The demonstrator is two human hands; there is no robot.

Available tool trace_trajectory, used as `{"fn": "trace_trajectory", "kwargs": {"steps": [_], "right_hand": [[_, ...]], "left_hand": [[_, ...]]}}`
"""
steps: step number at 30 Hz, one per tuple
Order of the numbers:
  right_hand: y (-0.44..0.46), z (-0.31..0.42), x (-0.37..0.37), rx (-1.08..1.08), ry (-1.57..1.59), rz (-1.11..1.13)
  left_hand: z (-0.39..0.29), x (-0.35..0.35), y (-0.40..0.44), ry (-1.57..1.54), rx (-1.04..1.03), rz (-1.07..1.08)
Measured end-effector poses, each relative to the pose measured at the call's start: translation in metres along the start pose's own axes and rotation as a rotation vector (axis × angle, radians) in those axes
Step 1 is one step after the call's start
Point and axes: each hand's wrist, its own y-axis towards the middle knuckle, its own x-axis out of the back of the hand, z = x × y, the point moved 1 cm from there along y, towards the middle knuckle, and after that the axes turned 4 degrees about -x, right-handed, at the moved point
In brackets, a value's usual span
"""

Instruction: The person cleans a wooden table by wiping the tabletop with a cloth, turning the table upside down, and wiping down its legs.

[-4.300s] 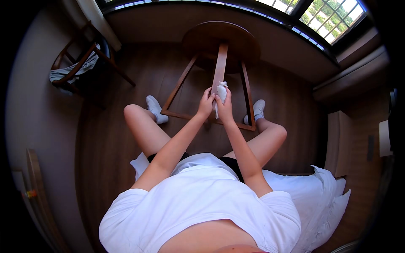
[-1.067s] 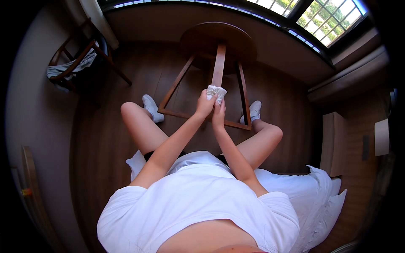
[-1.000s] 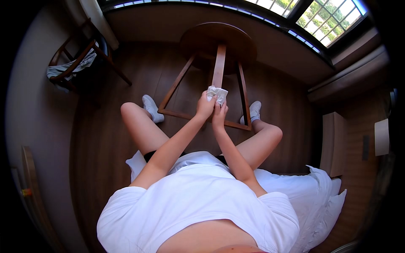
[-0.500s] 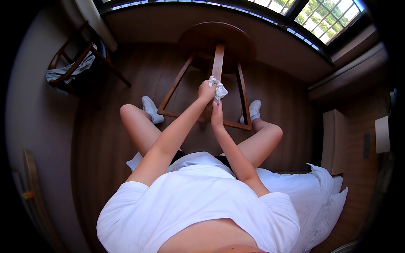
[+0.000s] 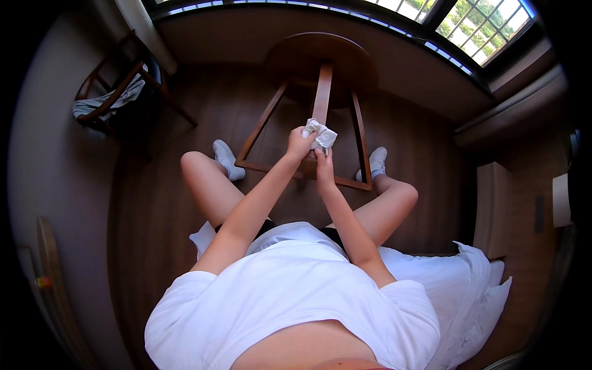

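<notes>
A round wooden table (image 5: 354, 65) takes up the upper centre of the frame, apparently tipped so that its underside faces the person. Its side legs slope down past the centre, joined by a low crossbar, and between them a flat middle leg (image 5: 322, 95) points toward the person.

Around the near part of that leg, just above the middle of the frame, sits the crumpled white cloth (image 5: 321, 133), loosely bunched, with a free fold hanging to the right. The left hand (image 5: 299, 143) has it from the left: thumb and fingers pinch the cloth at the leg, though most of the fingers are hidden behind. The right hand (image 5: 325, 165) comes from below, its fingers raised and close together at the cloth's lower edge; whether they pinch it or only touch it, I cannot tell.

The step in hand looks like working the cloth along the leg. The next move seems to call for the left thumb to keep its hold, the right fingers to steady the leg, and the loose fold to be gathered in.
</notes>
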Motion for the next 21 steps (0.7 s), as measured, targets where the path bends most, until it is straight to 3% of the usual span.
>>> {"fn": "trace_trajectory", "kwargs": {"steps": [2, 9, 21], "right_hand": [[-0.001, -0.002, 0.003, -0.009, 0.034, 0.034], [-0.003, -0.008, 0.012, 0.059, -0.044, -0.041], [-0.005, 0.006, 0.003, -0.005, 0.027, -0.018]], "left_hand": [[-0.009, 0.003, -0.018, -0.068, 0.009, 0.056], [-0.034, -0.001, -0.054, 0.022, 0.001, -0.043], [-0.014, -0.015, 0.022, 0.128, -0.058, 0.007]]}}
